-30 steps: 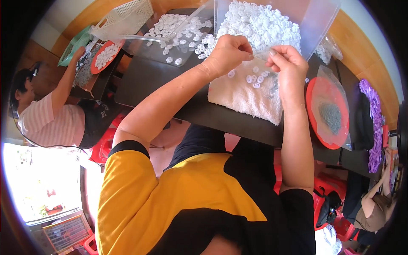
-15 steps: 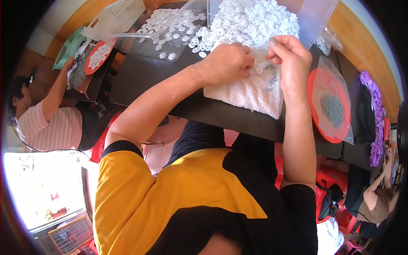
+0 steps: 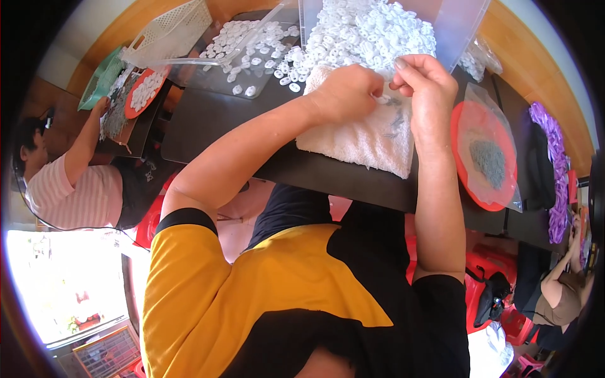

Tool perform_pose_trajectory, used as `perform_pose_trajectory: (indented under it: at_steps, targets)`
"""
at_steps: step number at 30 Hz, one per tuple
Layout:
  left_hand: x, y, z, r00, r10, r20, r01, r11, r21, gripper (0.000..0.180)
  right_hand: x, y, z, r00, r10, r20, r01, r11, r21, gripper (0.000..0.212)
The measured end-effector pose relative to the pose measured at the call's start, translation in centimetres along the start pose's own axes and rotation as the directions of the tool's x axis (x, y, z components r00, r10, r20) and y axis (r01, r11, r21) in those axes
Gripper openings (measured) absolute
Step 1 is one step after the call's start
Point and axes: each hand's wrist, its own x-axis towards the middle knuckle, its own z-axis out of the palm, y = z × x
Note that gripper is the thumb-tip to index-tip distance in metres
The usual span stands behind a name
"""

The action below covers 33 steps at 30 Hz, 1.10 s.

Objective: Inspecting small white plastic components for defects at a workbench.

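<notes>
Over a folded white towel (image 3: pixel 356 148) at the table's edge, both hands work close together. My left hand (image 3: pixel 350 93) is closed, its back toward me, slightly blurred, with its fingertips mostly hidden. Beside its fingers a small white plastic piece (image 3: pixel 383 99) shows in part. My right hand (image 3: pixel 427 85) has thumb and forefinger pinched together; whatever they hold is too small to make out. A few thin grey pieces (image 3: pixel 398 128) lie on the towel next to my right wrist. Just beyond the hands is a large heap of white oval plastic pieces (image 3: pixel 372 34) with holes.
At right, a red plate (image 3: pixel 459 154) bears a clear bag with small grey pieces (image 3: pixel 488 162). More white pieces (image 3: pixel 236 41) lie at the back left by a clear plastic bin. Purple strapping (image 3: pixel 558 170) hangs far right. A co-worker (image 3: pixel 75 179) sits at left.
My left hand has shifted a little to the right and down, now covering most of the white pieces seen on the towel before. My right hand keeps its pinch.
</notes>
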Motion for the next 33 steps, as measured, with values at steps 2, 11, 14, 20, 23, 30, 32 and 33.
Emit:
perform_pose_trajectory:
  at_steps: [2, 11, 14, 20, 23, 30, 32, 33]
  targets:
    - [0.1, -0.7, -0.1, 0.990, -0.135, -0.038, 0.133, 0.989, -0.067, 0.017, 0.1, 0.1, -0.1, 0.999, -0.026, 0.034, 0.025, 0.999, 0.026, 0.006]
    - [2.6, -1.2, 1.8, 0.988, 0.123, -0.090, -0.101, 0.972, 0.214, 0.010, 0.1, -0.4, 0.0, 0.999, -0.023, 0.035, 0.020, 0.997, 0.069, 0.004]
    - [2.7, -0.7, 1.2, 0.996, 0.039, -0.077, -0.019, 0.970, 0.243, 0.010, 0.2, -0.3, -0.3, 1.000, -0.011, 0.018, 0.009, 0.995, 0.096, 0.004]
    - [2.6, -0.6, 1.3, 0.980, 0.195, -0.046, -0.188, 0.975, 0.117, 0.013, -0.1, -0.6, -0.2, 1.000, -0.018, 0.013, 0.016, 0.995, 0.103, 0.004]
    - [2.9, 0.2, 0.9, 0.998, 0.029, 0.049, -0.035, 0.991, 0.127, 0.014, 0.0, -0.4, -0.4, 1.000, -0.009, 0.002, 0.009, 0.996, 0.089, 0.004]
    - [1.9, -1.1, 0.5, 0.995, 0.100, 0.020, -0.102, 0.974, 0.201, 0.011, 0.0, -0.6, -0.3, 1.000, -0.013, -0.018, 0.014, 0.998, 0.060, 0.004]
    - [1.5, -1.2, 0.4, 0.987, 0.133, -0.095, -0.120, 0.984, 0.131, 0.008, -0.1, -0.6, -0.2, 1.000, -0.013, -0.007, 0.013, 0.997, 0.070, 0.004]
    - [1.5, -1.0, 0.4, 0.987, 0.131, -0.098, -0.118, 0.984, 0.132, 0.008, -0.1, -0.6, -0.1, 1.000, -0.013, -0.004, 0.014, 0.997, 0.070, 0.004]
